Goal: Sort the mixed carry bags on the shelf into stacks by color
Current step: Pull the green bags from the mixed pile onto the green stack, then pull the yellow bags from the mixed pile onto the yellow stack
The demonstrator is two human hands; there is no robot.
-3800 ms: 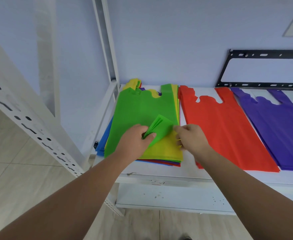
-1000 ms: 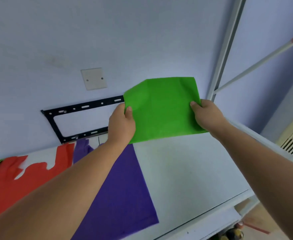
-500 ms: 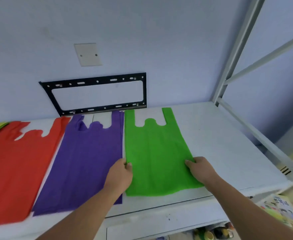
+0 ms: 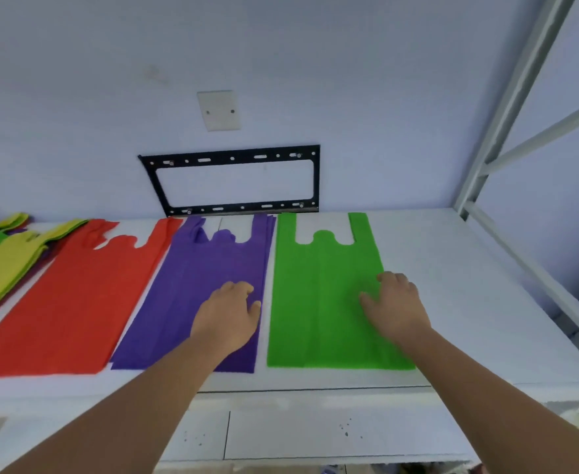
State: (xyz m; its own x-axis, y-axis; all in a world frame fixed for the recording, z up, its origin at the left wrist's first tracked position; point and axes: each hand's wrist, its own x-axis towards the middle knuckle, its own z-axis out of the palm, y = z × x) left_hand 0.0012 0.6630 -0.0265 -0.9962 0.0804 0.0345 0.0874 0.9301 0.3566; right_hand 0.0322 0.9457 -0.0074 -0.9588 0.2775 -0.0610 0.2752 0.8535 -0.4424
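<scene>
- White shelf: a broad flat surface against a pale wall, bearing all the bags, with a metal upright at its far right corner.
- Red bag: laid flat left of centre, handles toward the wall.
- Purple bag: flat just right of the red one, their long edges nearly touching at the far end.
- Green bag: flat just right of the purple one, a thin strip of shelf between them, handles toward the wall.
- Mixed pile: at the far left, yellow on top (other colours show at its edges, possibly green and purple).
- Black bracket: fixed on the wall behind the purple bag, a white plate above it.
- Right hand: palm down on the green bag's right half, fingers spread, gripping nothing.
- Left hand: palm down over the purple bag's right edge, fingers loosely curled, holding nothing.
</scene>
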